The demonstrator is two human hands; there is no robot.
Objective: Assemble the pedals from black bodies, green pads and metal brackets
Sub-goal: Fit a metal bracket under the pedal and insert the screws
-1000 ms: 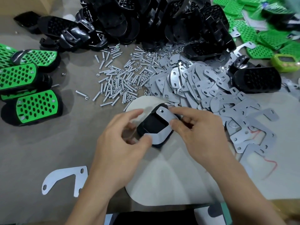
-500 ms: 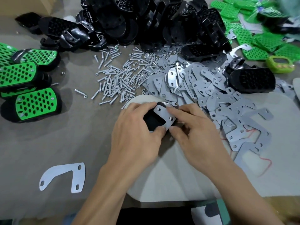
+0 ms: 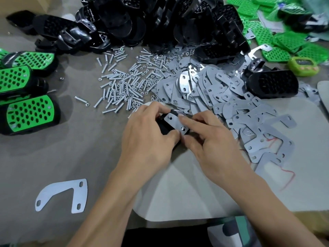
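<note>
A black pedal body (image 3: pixel 164 128) lies underside up at the table's middle, mostly covered by my hands. A small metal bracket (image 3: pixel 173 122) rests flat on it, with a screw end showing in its lower hole. My left hand (image 3: pixel 149 138) grips the body from the left, thumb against the bracket's lower edge. My right hand (image 3: pixel 210 138) holds the right side, index finger pressing on the bracket. Behind lie a pile of black bodies (image 3: pixel 160 22), metal brackets (image 3: pixel 222 97) and green pads (image 3: pixel 288 38).
Screws and nuts (image 3: pixel 124 81) are scattered behind my hands. Assembled green-and-black pedals (image 3: pixel 30 113) lie at the left edge. A large bracket (image 3: pixel 64 195) lies alone near the front left. A pale mat (image 3: pixel 195 193) is under my wrists. A lone black body (image 3: pixel 274 84) sits right.
Both hands have closed in around the pedal body. The bracket now lies flat on it under my right index finger, and my left thumb has moved up to its lower edge.
</note>
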